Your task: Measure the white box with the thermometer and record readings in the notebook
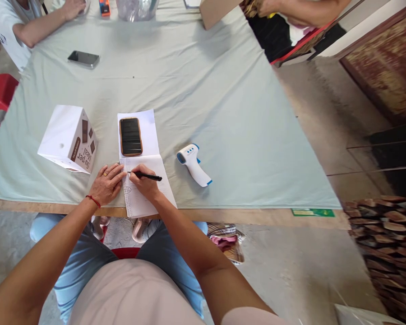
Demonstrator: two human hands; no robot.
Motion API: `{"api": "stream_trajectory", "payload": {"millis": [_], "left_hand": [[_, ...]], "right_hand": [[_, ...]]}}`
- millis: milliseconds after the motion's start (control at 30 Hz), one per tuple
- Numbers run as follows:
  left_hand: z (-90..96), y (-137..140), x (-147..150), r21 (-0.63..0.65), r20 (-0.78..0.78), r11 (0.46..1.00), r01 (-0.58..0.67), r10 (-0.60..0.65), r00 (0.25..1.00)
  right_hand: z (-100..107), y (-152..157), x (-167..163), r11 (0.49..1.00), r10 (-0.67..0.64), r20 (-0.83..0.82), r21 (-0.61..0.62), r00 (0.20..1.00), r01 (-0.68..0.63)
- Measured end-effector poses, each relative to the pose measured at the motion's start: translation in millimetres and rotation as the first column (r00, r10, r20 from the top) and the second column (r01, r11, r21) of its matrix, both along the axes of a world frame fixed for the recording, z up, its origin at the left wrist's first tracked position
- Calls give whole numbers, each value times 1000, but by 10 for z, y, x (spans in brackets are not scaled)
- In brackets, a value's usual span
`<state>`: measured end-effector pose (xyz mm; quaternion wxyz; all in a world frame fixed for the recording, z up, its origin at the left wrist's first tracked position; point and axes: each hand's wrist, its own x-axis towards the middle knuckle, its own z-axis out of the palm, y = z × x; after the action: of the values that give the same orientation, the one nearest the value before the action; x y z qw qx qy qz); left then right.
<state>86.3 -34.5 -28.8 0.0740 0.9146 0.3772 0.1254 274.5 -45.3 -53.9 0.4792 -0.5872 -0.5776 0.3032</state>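
Note:
My right hand (144,180) grips a black pen (150,176), its tip at the lower page of an open notebook (149,203). Rows of small handwriting run down that page's left side. Flat at the page's left edge lies my left hand (106,183), fingers extended, with a ring and a red string bracelet. A smartphone (131,136) in an orange-brown case rests on the notebook's upper page, screen dark. To the right, a white and blue infrared thermometer (194,164) lies on the cloth. Left of the notebook stands a white box (69,140) with brown print.
A pale green cloth (243,126) covers the table. Farther off are another phone (83,59), a small orange box (104,8), a clear plastic bag (137,9) and a cardboard box (218,11). One person's arm (47,29) is at upper left, another's (307,11) at upper right.

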Motion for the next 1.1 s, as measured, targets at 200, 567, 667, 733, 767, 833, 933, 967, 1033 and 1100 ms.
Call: {"api": "stream_trajectory", "payload": {"millis": [200, 567, 667, 733, 767, 833, 933, 967, 1033, 1100], "left_hand": [[-10, 2, 1, -9, -3, 1000, -11, 11, 1000], [-12, 1, 4, -36, 5, 999, -17, 18, 1000], [-10, -1, 5, -53, 5, 998, -19, 20, 1000], [-4, -2, 7, -56, 2, 998, -21, 22, 1000], [0, -3, 9, -55, 0, 998, -21, 21, 1000], [9, -3, 12, -48, -1, 999, -19, 19, 1000], [17, -2, 16, -38, -1, 999, -17, 17, 1000], [18, -3, 16, -35, -1, 999, -17, 17, 1000], [16, -3, 15, -31, -4, 999, -18, 17, 1000], [12, -3, 12, -27, -4, 999, -19, 19, 1000]], "right_hand": [[-1, 3, -4, 1000, -21, -28, 0, 999, 21], [22, 1, 5, 1000, -8, -21, -22, 1000, 8], [25, 0, 7, 1000, -5, -24, -28, 1000, 5], [28, -2, 6, 1000, -11, -32, -25, 999, 11], [30, -4, 6, 1000, -17, -38, -22, 999, 16], [33, -6, 4, 1000, -27, -54, -9, 998, 27], [31, -6, 0, 999, -31, -62, 10, 998, 32], [29, -5, -1, 999, -30, -54, 9, 998, 30], [26, -3, -1, 1000, -24, -31, -3, 999, 24], [28, -3, 3, 1000, -25, -21, -12, 999, 25]]}}
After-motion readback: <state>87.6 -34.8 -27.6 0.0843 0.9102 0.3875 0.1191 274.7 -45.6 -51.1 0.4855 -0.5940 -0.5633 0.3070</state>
